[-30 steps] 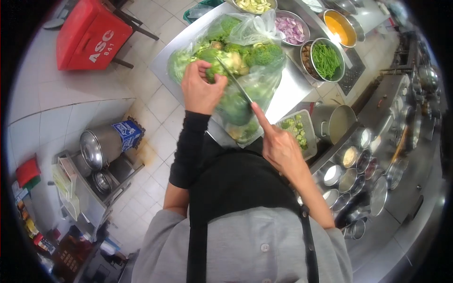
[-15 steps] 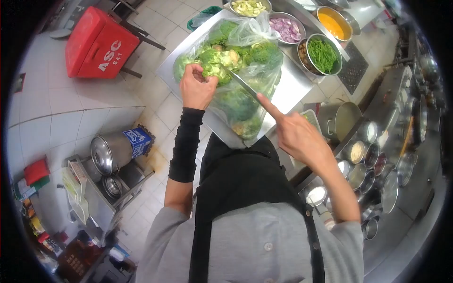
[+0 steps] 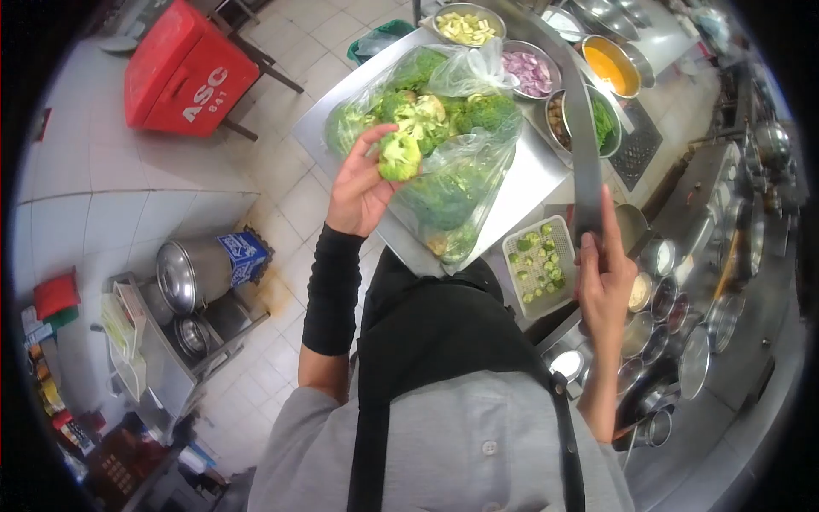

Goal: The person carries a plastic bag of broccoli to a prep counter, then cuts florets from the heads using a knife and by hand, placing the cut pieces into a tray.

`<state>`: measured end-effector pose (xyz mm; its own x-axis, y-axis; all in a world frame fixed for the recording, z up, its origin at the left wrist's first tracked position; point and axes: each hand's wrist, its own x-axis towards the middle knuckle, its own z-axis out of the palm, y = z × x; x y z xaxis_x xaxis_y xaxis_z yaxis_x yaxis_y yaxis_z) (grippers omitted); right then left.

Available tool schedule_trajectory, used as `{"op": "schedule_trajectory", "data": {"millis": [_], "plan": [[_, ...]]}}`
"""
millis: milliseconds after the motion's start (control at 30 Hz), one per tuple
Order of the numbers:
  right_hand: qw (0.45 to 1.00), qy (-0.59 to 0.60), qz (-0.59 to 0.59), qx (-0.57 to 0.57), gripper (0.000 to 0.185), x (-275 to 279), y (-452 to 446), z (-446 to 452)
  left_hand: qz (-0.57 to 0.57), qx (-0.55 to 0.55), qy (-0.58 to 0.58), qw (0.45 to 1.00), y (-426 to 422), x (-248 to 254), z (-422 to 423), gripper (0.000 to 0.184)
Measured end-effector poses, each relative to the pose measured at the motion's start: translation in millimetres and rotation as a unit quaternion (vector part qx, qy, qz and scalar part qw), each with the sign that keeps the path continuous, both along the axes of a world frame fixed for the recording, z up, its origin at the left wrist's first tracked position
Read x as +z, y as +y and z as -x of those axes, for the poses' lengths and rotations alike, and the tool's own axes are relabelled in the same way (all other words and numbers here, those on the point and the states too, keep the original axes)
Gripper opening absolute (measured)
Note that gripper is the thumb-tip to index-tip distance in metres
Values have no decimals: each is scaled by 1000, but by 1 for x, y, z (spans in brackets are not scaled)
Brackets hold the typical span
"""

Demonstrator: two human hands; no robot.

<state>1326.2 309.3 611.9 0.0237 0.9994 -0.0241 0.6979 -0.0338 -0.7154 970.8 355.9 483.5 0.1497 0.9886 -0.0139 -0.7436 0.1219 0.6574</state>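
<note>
Between the fingers of my left hand (image 3: 363,189) is a cut broccoli floret (image 3: 399,157), raised above the bagged heads. My right hand (image 3: 606,277) grips a knife (image 3: 585,145) by its handle, the long blade pointing away from me and clear of the broccoli. A clear plastic bag (image 3: 444,192) of broccoli heads (image 3: 490,115) lies on the metal table, with cut stems showing at its opening. Below the knife hand's left side, a white perforated basket (image 3: 512,247) holds several small florets (image 3: 553,273).
Bowls of chopped yellow-green pieces (image 3: 465,28), purple onion (image 3: 527,72), orange liquid (image 3: 612,70) and green beans (image 3: 602,119) stand past the steel table (image 3: 533,171). A red box (image 3: 189,77) is at upper left. Condiment bowls (image 3: 664,294) line the right counter.
The left hand has lifted the floret away from the bag. My right hand has swung the knife off the broccoli to the right and turned it upright, uncovering the basket.
</note>
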Motion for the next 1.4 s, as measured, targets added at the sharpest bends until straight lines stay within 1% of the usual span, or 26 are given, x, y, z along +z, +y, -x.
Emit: {"op": "schedule_trajectory", "data": {"millis": [67, 167, 233, 267, 300, 367, 400, 467, 533, 633, 733, 800, 867, 900, 967, 1000, 1033, 1067, 1100, 1133, 1167, 1200, 1233, 1267, 1300, 1400], "plan": [[997, -46, -63, -16, 71, -3, -6, -13, 3, -24, 62, 998, 1, 15, -16, 71], [996, -63, -27, -51, 73, -6, -14, -29, 2, -80, 135, 988, 1, 38, -41, 64], [995, -65, 4, -70, 74, -11, -25, -41, -70, -109, 205, 970, 3, 57, -72, 62], [995, -62, 8, -74, 75, -24, -32, -47, -118, -141, 291, 939, 4, 56, -85, 59], [995, -58, 6, -76, 76, -40, -37, -53, -107, -210, 263, 936, -1, 64, -106, 55], [996, -50, -6, -75, 78, -64, -47, -59, -172, -301, 441, 828, -6, 103, -146, 51], [996, -45, -14, -71, 79, -74, -55, -59, -161, -360, 402, 826, -10, 101, -165, 48], [998, -21, 22, -58, 76, -86, -70, -55, -211, -395, 385, 807, -19, 105, -196, 50], [998, -6, 36, -53, 73, -95, -85, -53, -186, -471, 387, 771, -22, 139, -222, 48], [998, 2, 44, -37, 68, -105, -101, -48, -480, -350, 411, 691, -23, 166, -269, 45], [999, 5, 43, -24, 65, -112, -113, -43, -547, -446, 427, 565, -37, 264, -311, 41], [999, 1, 36, -16, 62, -114, -121, -42, -604, -444, 395, 531, -67, 295, -337, 40], [1000, 0, 30, -10, 60, -114, -128, -41, -662, -439, 401, 457, -90, 332, -348, 42], [1000, -9, 9, -7, 59, -114, -131, -40, -676, -430, 400, 444, -98, 336, -353, 45], [995, -50, -90, 2, 58, -113, -137, -40, -652, -429, 403, 478, -108, 314, -375, 45], [977, -101, -190, 4, 57, -113, -135, -41, -638, -431, 402, 495, -112, 292, -388, 46], [956, -138, -259, 2, 57, -112, -130, -40, -620, -449, 433, 476, -109, 265, -405, 47], [949, -152, -276, 0, 56, -113, -130, -39, -600, -473, 458, 455, -100, 226, -425, 49], [955, -150, -256, 4, 56, -116, -130, -38, -599, -430, 480, 475, -87, 168, -443, 54], [980, -101, -169, 26, 46, -119, -134, -36, -539, -488, 553, 405, -64, 161, -447, 53], [995, -57, -79, 38, 38, -122, -139, -34, -438, -509, 593, 444, -44, 103, -461, 50], [998, -4, 5, 60, 31, -124, -140, -33, -432, -455, 648, 432, -27, 56, -468, 45], [998, 9, 36, 46, 30, -121, -144, -30, -376, -456, 703, 395, -16, 35, -469, 47], [997, 21, 64, 38, 29, -114, -145, -27, -343, -432, 734, 395, -8, -1, -472, 50], [995, 32, 90, 33, 29, -111, -147, -24, -344, -415, 723, 433, -4, -26, -469, 49], [995, 68, 26, 61, 27, -131, -153, -20, -313, -442, 722, 431, -6, -62, -475, 59]]}}
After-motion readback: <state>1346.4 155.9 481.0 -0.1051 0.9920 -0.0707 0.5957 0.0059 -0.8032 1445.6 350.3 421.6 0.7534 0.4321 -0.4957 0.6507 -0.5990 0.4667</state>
